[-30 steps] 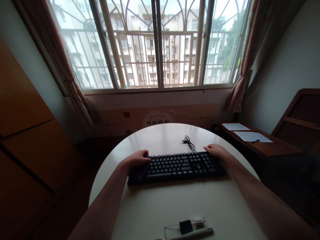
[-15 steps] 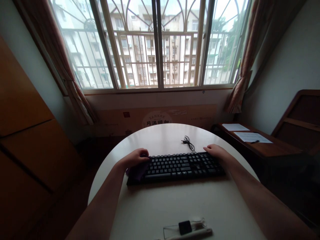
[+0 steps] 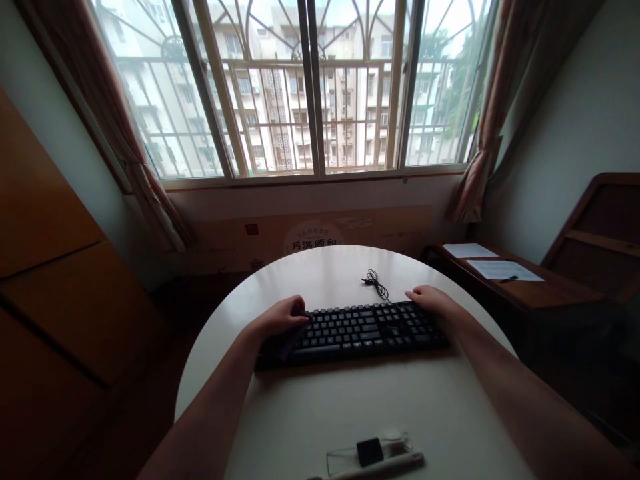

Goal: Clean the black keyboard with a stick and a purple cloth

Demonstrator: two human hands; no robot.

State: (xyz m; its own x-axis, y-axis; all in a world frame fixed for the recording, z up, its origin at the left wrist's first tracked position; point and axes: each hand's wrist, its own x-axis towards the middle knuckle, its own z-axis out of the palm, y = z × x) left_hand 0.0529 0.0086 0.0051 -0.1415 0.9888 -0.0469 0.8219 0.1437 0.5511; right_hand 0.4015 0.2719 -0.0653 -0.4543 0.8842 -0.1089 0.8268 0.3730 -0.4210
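A black keyboard (image 3: pixel 367 328) lies across the white round table (image 3: pixel 300 407), its bundled cable (image 3: pixel 376 285) resting behind it. Over the keyboard's left end, my left hand (image 3: pixel 281 316) is closed on a dark purple cloth (image 3: pixel 286 343), which drapes onto the keys. My right hand (image 3: pixel 431 304) grips the keyboard's right end, thumb along the back edge and the other fingers hidden at the side.
Near the table's front lie a white-handled brush (image 3: pixel 380 467) and a wire tool with a black block (image 3: pixel 369 452). At right, a wooden bench (image 3: pixel 560 293) holds papers (image 3: pixel 505 269) and a pen (image 3: pixel 509 279). A cabinet (image 3: pixel 45 287) stands left.
My left hand has moved slightly to the right along the keyboard with the cloth. My right hand stays at the keyboard's right end. The view has shifted a little.
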